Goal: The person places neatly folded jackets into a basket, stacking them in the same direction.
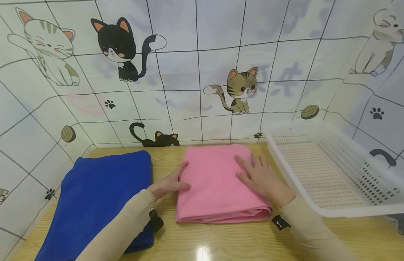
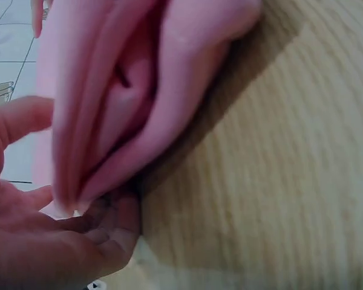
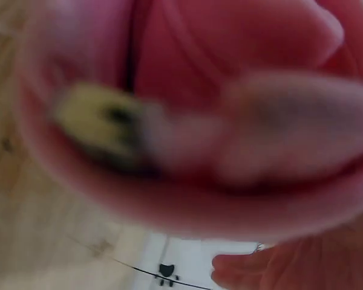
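Observation:
A folded pink cloth [image 1: 215,181] lies on the wooden table, its loose folded layers facing the near side. My left hand [image 1: 169,183] is at its left edge, thumb and a finger on top. In the left wrist view, the other fingers of the left hand [image 2: 60,229] curl at the cloth's underside, so the edge is between them. My right hand [image 1: 258,177] rests on the cloth's right part with fingers spread and fairly straight. In the right wrist view, part of the right hand [image 3: 290,266] shows below the pink fold [image 3: 230,211]; a blurred yellow-and-black patch inside it is unclear.
A blue cloth [image 1: 100,192] lies folded on the left, partly under my left forearm. On the right stands a white perforated plastic basket [image 1: 299,181], near my right forearm. A cat-patterned wall covering [image 1: 182,72] rises behind the table [image 1: 188,243] and along both sides.

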### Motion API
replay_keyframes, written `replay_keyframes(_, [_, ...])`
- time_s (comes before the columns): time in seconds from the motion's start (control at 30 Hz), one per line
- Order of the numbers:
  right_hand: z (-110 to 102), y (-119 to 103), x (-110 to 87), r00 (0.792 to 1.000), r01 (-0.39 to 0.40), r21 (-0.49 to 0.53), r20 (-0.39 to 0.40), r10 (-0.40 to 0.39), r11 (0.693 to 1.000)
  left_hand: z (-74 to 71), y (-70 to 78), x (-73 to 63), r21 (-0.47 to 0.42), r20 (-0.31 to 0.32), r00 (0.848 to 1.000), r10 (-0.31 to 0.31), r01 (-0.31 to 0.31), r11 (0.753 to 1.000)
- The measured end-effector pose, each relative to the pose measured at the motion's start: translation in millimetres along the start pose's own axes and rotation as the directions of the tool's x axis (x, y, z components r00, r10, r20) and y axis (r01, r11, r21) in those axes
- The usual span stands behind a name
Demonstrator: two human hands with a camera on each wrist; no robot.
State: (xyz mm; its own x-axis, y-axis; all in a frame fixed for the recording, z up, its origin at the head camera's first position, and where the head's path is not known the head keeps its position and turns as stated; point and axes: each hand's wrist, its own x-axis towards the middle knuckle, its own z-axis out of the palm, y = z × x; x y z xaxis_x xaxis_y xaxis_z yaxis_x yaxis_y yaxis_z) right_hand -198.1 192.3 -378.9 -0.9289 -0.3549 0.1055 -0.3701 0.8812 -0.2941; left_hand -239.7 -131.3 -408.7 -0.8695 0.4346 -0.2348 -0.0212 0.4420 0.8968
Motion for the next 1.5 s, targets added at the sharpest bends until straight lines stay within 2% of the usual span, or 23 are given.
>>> replay_keyframes(0.2, [8.3, 9.8, -0.3, 1.0, -0.004, 0.18, -0.005, 0.005, 0.984, 0.5, -9.1, -1.0, -0.073, -0.013, 1.0, 0.001, -0.002, 0.997])
replay_keyframes(0.33, [15.3, 18.9, 0.9, 0.998, 0.007, 0.275, -0.064, 0.012, 0.961, -3.1, -16.0, -2.0, -0.162, 0.014, 1.0, 0.003, 0.0, 0.987])
replay_keyframes(0.43, [19.7, 24.7, 1.2, 0.996, 0.016, 0.36, -0.088, 0.017, 0.933, -6.6, -19.8, -1.8, -0.233, 0.042, 0.999, 0.023, -0.013, 0.972])
replay_keyframes(0.57, [22.6, 28.9, 1.3, 0.998, -0.024, 0.498, -0.037, 0.049, 0.867, -11.4, -22.9, -1.5, -0.293, 0.062, 0.996, 0.058, -0.038, 0.955])
replay_keyframes(0.67, [23.1, 30.4, 1.7, 0.997, -0.078, 0.598, 0.028, 0.077, 0.797, -13.4, -24.1, -1.5, -0.304, 0.071, 0.995, 0.068, -0.043, 0.952])
replay_keyframes(0.8, [24.7, 33.5, 4.2, 0.994, -0.109, 0.682, 0.074, 0.081, 0.723, -14.0, -25.3, -1.3, -0.308, 0.067, 0.995, 0.073, -0.049, 0.95])
replay_keyframes(1.03, [28.4, 37.7, 10.1, 0.993, -0.119, 0.733, 0.1, 0.066, 0.67, -14.9, -25.0, -2.0, -0.386, 0.042, 0.999, 0.033, -0.014, 0.922])
replay_keyframes(1.13, [27.9, 37.9, 10.6, 0.99, -0.139, 0.768, 0.126, 0.066, 0.626, -15.2, -21.9, -3.1, -0.408, 0.016, 1.0, 0.023, -0.014, 0.913])
replay_keyframes(1.27, [24.9, 34.2, 11.7, 0.986, -0.162, 0.819, 0.154, 0.061, 0.551, -17.5, -16.3, -4.6, -0.416, -0.049, 0.999, 0.014, -0.033, 0.909])
replay_keyframes(1.4, [20.8, 25.6, 14.3, 0.988, -0.147, 0.849, 0.145, 0.044, 0.507, -21.9, -7.7, -7.5, -0.412, -0.099, 0.995, 0.032, -0.07, 0.909])
replay_keyframes(1.5, [16.9, 17.7, 17.1, 0.993, -0.118, 0.875, 0.115, 0.036, 0.47, -27.7, 1.3, -10.5, -0.405, -0.116, 0.991, 0.068, -0.109, 0.908])
